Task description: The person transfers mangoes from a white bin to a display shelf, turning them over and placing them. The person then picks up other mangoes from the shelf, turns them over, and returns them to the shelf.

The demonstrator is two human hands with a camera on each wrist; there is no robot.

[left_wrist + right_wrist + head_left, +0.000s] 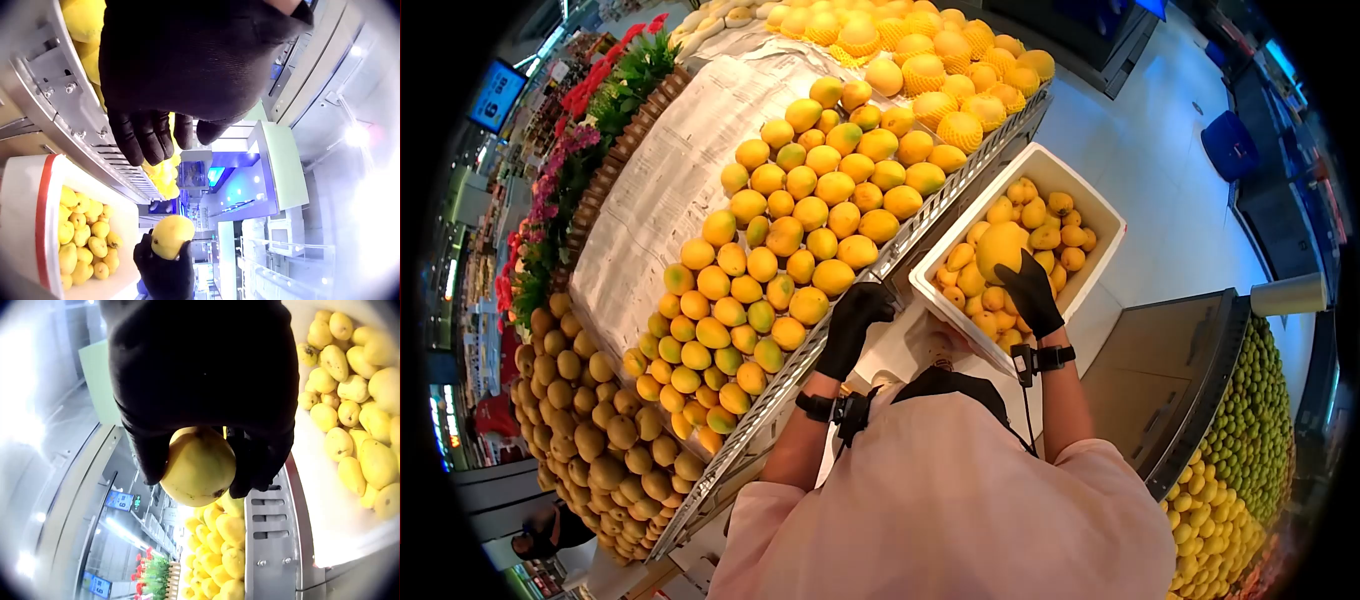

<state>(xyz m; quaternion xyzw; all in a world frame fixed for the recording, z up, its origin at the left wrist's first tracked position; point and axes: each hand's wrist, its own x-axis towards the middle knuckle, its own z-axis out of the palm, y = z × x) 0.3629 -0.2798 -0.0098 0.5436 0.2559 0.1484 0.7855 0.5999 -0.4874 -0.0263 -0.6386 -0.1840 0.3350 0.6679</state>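
In its black glove, my right hand [1032,292] grips a yellow mango [1002,248] over a white foam box [1100,212]. The right wrist view shows the thumb and fingers bent round this mango [199,467], which has dark spots. Many smaller-looking yellow mangoes [1055,235] lie in the box. My left hand [857,318], also gloved in black, is beside the metal rail of the fruit display, to the left of the box. Its fingers [148,139] hang loosely bent with nothing in them, as the left wrist view shows.
Rows of mangoes [800,215] cover the sloping stand behind the slotted metal rail [920,235]. Net-wrapped yellow fruit [960,130] is piled at its far end, brown round fruit [590,440] at the near left. Another stand with green fruit [1250,420] is at right.
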